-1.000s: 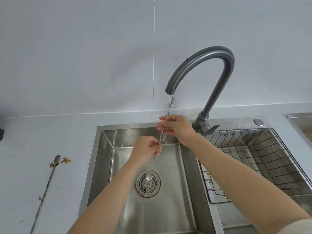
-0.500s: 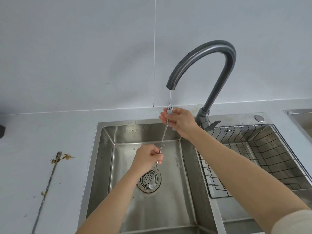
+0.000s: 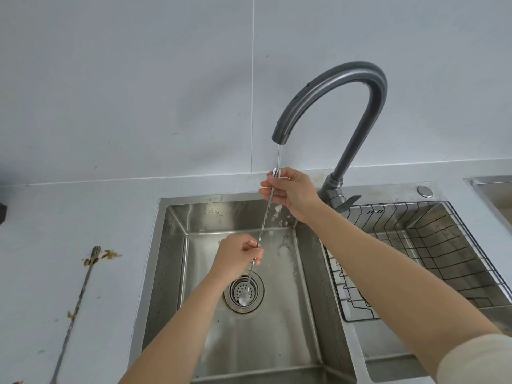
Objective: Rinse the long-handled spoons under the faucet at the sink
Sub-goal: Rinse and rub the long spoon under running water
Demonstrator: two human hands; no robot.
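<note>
A long twisted-handle metal spoon (image 3: 263, 228) hangs almost upright over the steel sink (image 3: 177, 259), its bowl down above the drain strainer (image 3: 243, 293). My right hand (image 3: 291, 194) grips the top end of the handle just under the dark curved faucet (image 3: 332, 87). A thin stream of water (image 3: 279, 157) falls onto that end and splashes below my fingers. My left hand (image 3: 235, 254) pinches the handle lower down. A second long-handled spoon (image 3: 76, 306), soiled with brown bits, lies on the counter to the left.
A black wire drying rack (image 3: 421, 259) sits in the right basin. The faucet lever (image 3: 347, 202) and a round button (image 3: 425, 191) are on the sink's back rim. Another sink edge (image 3: 490, 187) shows at far right. A dark object (image 3: 2, 213) is at the left edge.
My right hand slid up the handle to its top end under the spout. My left hand moved lower with the spoon, whose bowl now hangs over the drain.
</note>
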